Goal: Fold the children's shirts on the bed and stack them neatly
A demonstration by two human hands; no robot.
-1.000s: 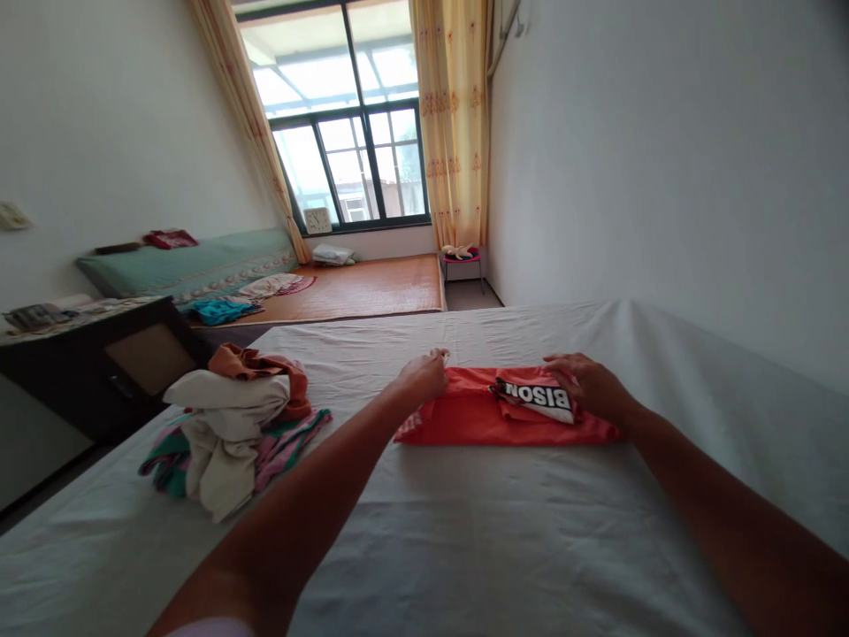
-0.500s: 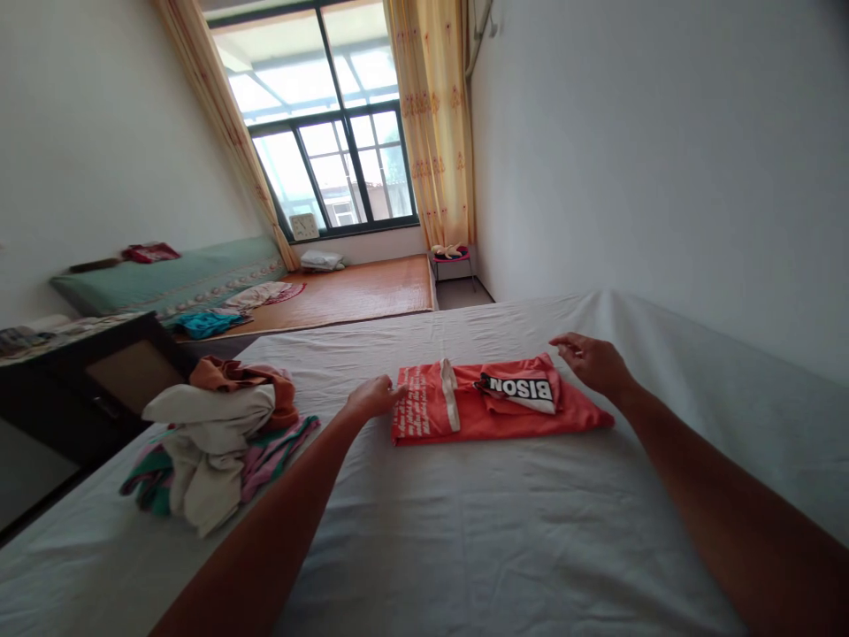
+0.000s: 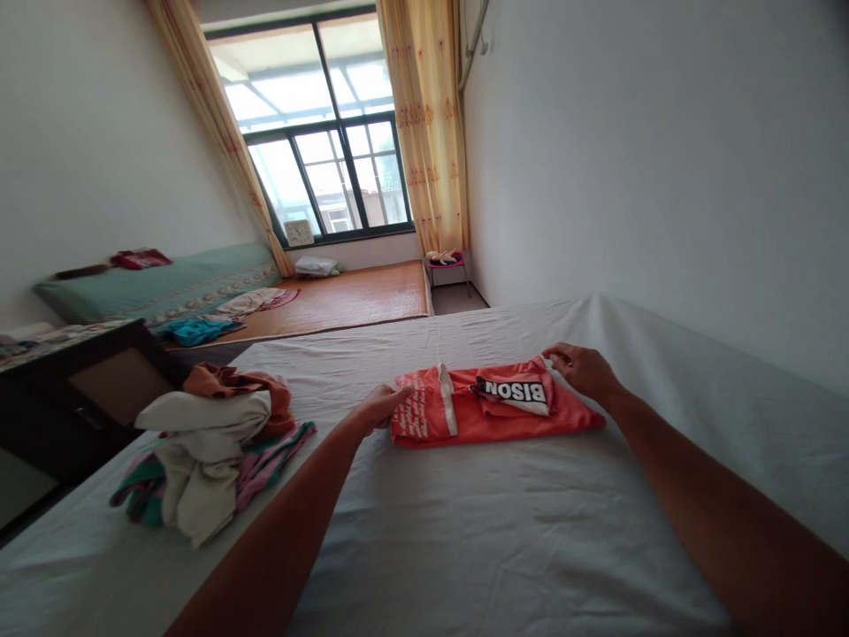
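Observation:
A folded orange-red shirt (image 3: 491, 429) lies flat on the pale bed sheet (image 3: 478, 531), with white lettering at its left and a black-and-white "BISON" patch at its right. At the shirt's left edge, my left hand (image 3: 377, 409) is closed on the cloth, thumb on top and the other fingers partly hidden. My right hand (image 3: 580, 367) pinches the far right corner of the shirt, its fingertips bent together. A light band of fabric crosses the shirt near the lettering.
A loose pile of clothes (image 3: 205, 451) lies on the bed at the left. Beyond it stands a dark cabinet (image 3: 72, 425). Farther back are a low bed with a brown mat (image 3: 358, 296), a small stool (image 3: 447, 259) and a window (image 3: 332, 150). A white wall (image 3: 650, 177) rises at the right.
My right hand has moved slightly left and down onto the shirt's far right corner. My left hand has settled lower on the left edge, and the far edge looks slightly raised.

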